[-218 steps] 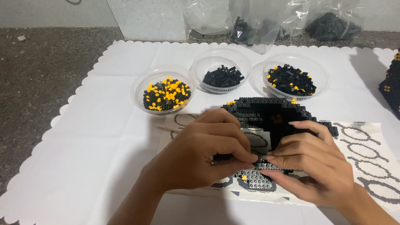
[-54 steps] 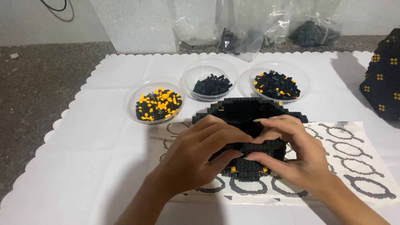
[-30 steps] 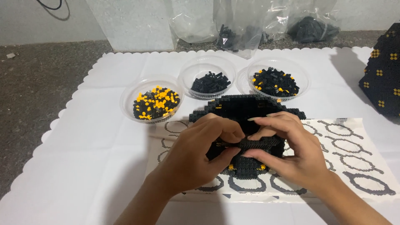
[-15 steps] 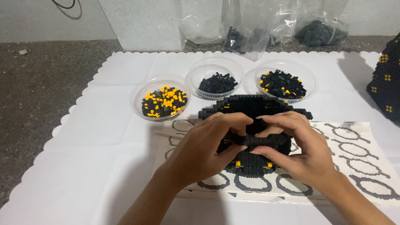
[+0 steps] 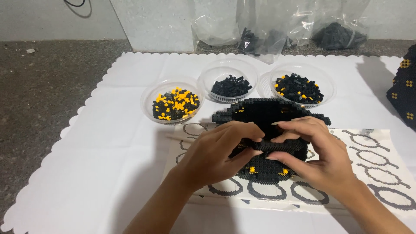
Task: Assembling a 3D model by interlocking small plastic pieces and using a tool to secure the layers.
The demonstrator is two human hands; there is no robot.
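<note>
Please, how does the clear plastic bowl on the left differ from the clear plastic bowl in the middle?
The left clear plastic bowl holds black bricks mixed with many orange-yellow ones; the middle clear plastic bowl holds only black bricks. The left bowl stands nearer to the person's left hand; the middle bowl stands farther back, towards the plastic bags. The left bowl's pile looks wider; the middle one's is smaller. Both are round, transparent and stand on the white scalloped mat.

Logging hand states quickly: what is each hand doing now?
Left hand: shut on the black brick model.
Right hand: shut on the same model.
</note>
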